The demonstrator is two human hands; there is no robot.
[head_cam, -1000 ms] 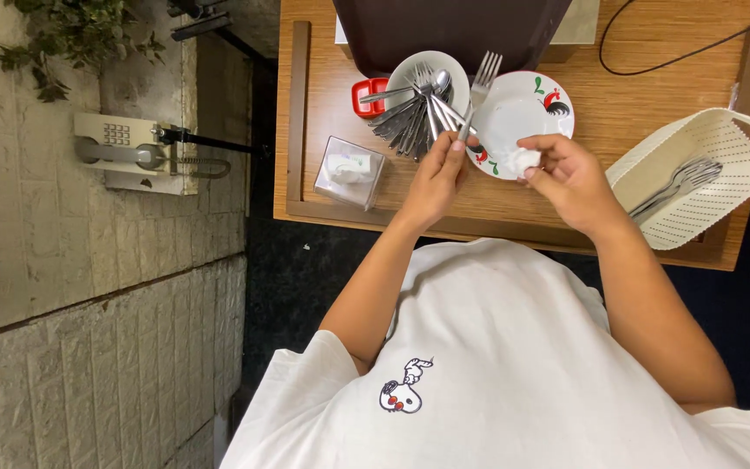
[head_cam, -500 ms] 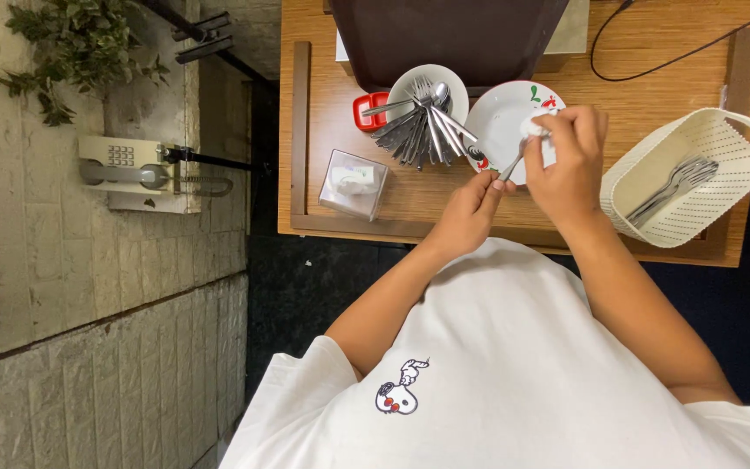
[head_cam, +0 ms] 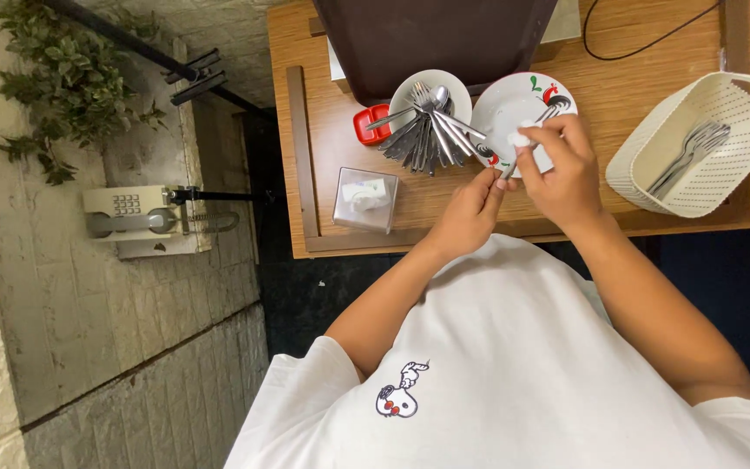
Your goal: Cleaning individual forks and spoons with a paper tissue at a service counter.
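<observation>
- Left hand (head_cam: 470, 208) pinches the handle end of a fork (head_cam: 527, 139), fingers together on it. Looks like it steadies the low end so the fork doesn't swing.
- Right hand (head_cam: 562, 169) is closed on a small white wad, prob. tissue (head_cam: 521, 137), pressed against the fork partway up the shaft. Fork is clamped between the 2 hands, tines pointing away from me.
- Fork sits over the white plate (head_cam: 501, 113) w/ red-green rooster print. Judging by that, plate is there to catch drips or crumbs.
- Just left of plate: white bowl (head_cam: 444, 87) packed w/ spoons & forks (head_cam: 427, 135), handles fanned toward me, easy to grab one at a time.
- Small red dish (head_cam: 368, 126) touches the bowl's left side.
- Clear tissue box (head_cam: 365, 198) near the table's front edge, within reach of left hand, so fresh wipes are close.
- Cream slotted basket (head_cam: 696, 148) on my right holds a few pieces of cutlery (head_cam: 692, 148) laying loose, well apart from the bowl pile: reads as 2 separate lots.
- Dark tray (head_cam: 431, 35) lies at the far side of the wooden table (head_cam: 314, 148).
</observation>
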